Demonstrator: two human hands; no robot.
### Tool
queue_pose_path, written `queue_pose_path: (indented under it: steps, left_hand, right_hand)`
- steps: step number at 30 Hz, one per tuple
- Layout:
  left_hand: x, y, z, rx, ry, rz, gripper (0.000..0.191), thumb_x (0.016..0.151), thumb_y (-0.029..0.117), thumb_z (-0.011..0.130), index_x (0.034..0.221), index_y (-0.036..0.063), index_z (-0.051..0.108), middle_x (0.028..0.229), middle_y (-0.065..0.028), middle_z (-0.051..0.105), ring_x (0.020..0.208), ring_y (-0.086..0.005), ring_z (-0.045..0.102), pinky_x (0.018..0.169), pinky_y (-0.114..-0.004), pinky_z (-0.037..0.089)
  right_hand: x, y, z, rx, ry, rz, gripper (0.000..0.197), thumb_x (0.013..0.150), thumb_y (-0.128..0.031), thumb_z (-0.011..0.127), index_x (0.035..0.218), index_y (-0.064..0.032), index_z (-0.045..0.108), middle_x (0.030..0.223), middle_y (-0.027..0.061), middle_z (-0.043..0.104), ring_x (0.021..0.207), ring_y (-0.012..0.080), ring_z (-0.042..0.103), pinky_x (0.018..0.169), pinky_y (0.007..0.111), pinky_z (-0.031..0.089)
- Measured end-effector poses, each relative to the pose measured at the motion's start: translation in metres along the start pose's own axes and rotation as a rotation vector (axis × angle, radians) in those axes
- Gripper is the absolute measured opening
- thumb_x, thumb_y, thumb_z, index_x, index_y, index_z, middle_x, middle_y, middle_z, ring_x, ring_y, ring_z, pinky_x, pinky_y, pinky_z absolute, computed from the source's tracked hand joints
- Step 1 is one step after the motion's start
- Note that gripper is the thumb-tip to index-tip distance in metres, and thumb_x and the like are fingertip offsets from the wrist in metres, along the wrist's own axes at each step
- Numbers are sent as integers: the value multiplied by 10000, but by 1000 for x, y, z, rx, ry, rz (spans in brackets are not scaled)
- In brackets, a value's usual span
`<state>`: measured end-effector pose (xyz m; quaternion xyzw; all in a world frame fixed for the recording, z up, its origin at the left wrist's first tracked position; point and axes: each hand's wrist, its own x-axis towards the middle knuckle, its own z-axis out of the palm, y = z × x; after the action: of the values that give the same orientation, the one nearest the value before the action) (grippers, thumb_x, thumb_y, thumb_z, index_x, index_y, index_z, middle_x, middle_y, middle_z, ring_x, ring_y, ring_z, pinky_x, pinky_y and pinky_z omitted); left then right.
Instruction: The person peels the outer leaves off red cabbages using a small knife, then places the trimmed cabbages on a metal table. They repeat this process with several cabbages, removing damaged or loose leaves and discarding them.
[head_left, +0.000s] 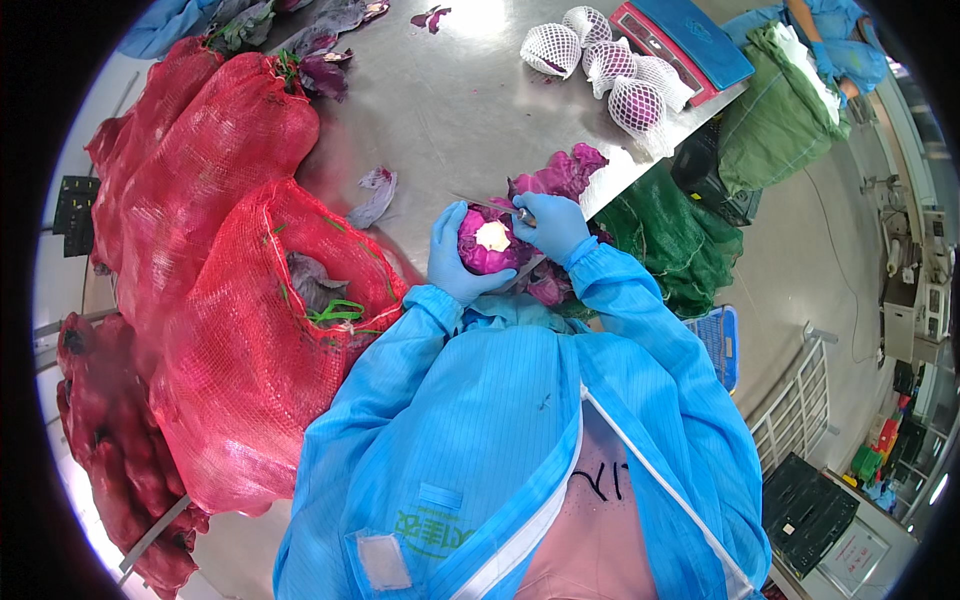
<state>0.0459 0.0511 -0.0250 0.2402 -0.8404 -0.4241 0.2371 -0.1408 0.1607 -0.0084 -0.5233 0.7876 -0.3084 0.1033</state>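
My left hand (459, 259), in a blue glove, cups a red cabbage (480, 259) from the left and below. The cabbage's pale cut stem end faces up. In my right hand (551, 223), also gloved, is a knife (495, 204) with a dark handle; its thin blade points left across the cabbage's far edge. Loose purple cabbage leaves (561, 174) lie just beyond my right hand, and more purple leaves (549, 283) lie below it, partly covered by my sleeve. A single wilted leaf (375, 196) rests on the steel table to the left.
Red mesh sacks (217, 127) crowd the left, one open sack (255, 360) nearest me. Several net-wrapped cabbages (636, 105) sit by a red and blue weighing scale (694, 45) on the metal table (442, 105). Green netting (675, 232) hangs at right; another person's gloved hand (821, 58) touches a green sack (780, 112).
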Motion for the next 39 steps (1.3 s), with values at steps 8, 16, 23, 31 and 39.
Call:
queue_pose_path:
  steps: [8, 16, 23, 31, 39]
  left_hand:
    - [1, 0, 2, 34, 12, 17, 1167, 497, 429, 903, 1442, 20, 353, 1410, -221, 394, 1316, -377, 412, 1114, -442, 366]
    - [0, 7, 1, 19, 16, -6, 1160, 495, 414, 915, 1439, 21, 368, 1419, -214, 398, 1317, -372, 423, 1114, -442, 371]
    - [-5, -1, 4, 10, 59, 81, 1146, 496, 385, 923, 1434, 23, 374, 1420, -213, 398, 1317, -375, 424, 1117, -439, 369]
    - [-8, 2, 2, 5, 47, 98, 1159, 507, 407, 923, 1439, 22, 354, 1423, -226, 382, 1327, -391, 400, 1118, -452, 360]
    - [-8, -3, 4, 31, 64, 42, 1188, 504, 402, 932, 1454, 29, 323, 1425, -216, 369, 1320, -380, 400, 1118, -442, 361]
  right_hand:
    - [7, -4, -1, -12, -5, 64, 244, 744, -290, 733, 884, -115, 636, 787, 109, 679, 733, 326, 674, 648, 449, 527]
    - [4, -14, 8, -12, 70, 260, 217, 760, -268, 712, 827, -82, 624, 758, 156, 673, 741, 349, 671, 678, 445, 532]
    - [-2, -9, 16, 202, 201, 495, 257, 765, -271, 683, 772, -26, 607, 717, 183, 634, 703, 371, 637, 670, 439, 501]
    - [-20, -17, 43, 819, 598, 910, 214, 860, -216, 662, 936, -16, 656, 718, 73, 620, 522, 139, 595, 460, 293, 490]
    - [-31, -29, 37, 1125, 773, 908, 164, 855, -69, 639, 1009, -18, 615, 747, 17, 584, 582, 113, 561, 530, 261, 477]
